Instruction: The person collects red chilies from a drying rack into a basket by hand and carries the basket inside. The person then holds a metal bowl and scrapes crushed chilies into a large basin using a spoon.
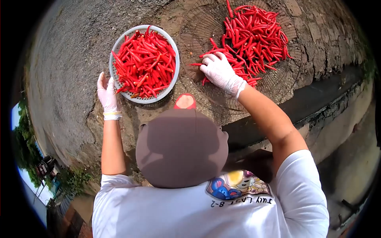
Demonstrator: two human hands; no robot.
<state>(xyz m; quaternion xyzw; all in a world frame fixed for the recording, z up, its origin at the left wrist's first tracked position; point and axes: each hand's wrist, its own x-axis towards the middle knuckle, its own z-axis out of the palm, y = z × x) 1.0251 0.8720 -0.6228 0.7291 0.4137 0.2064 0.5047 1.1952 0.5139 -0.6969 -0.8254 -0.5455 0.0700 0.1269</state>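
Observation:
A round grey plastic basket (177, 65) on the ground at the left is heaped with red chili peppers (145, 63). Just outside its left rim is my left hand (108, 97), in a thin white glove, thumb and fingers apart and nothing in them. To the right, more red chili peppers (256, 35) lie in a pile on a round wire mesh rack (293, 75). My right hand (220, 73), also gloved, is at the near left edge of this pile, its fingers curled down around chili peppers; the fingertips are partly hidden.
A red shoe (185, 101) shows between basket and rack, close to my covered knee (182, 146). Rough gravelly ground (75, 51) surrounds the basket. A dark raised edge (317, 97) runs along the right, past the rack. Plants (73, 180) grow at the lower left.

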